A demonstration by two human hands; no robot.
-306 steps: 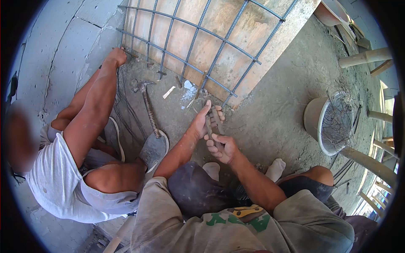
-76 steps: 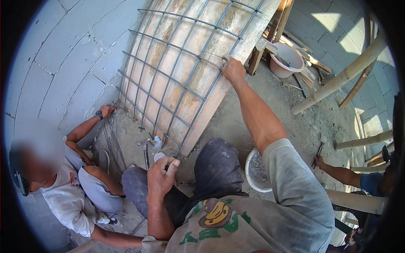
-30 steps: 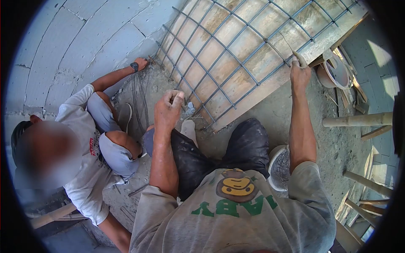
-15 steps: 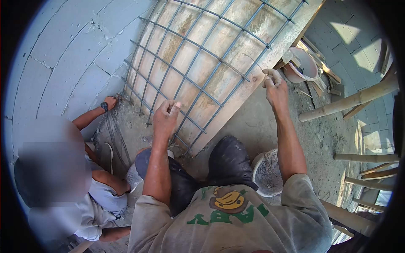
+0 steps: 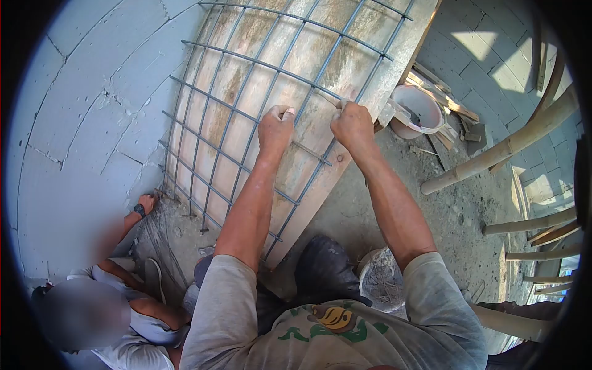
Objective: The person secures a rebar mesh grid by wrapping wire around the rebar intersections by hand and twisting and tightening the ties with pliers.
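Observation:
A grid of steel rebar lies over a sloping wooden panel. My right hand is closed in a pinch near the grid's right side, with a thin tie wire running from its fingertips toward the bars. Left of it, my left hand is over the grid, thumb and fingers pressed together close to a crossing of bars. Whatever is between the left fingers is too small to make out.
At the lower left crouches another person, whose hand is by loose wires on the floor. A bucket stands beside my leg. A tub, wood scraps and bamboo poles are to the right. A block wall rises left.
Both hands have moved up and over the grid, the right one also leftward with the wire, so they are closer together. The view has shifted slightly.

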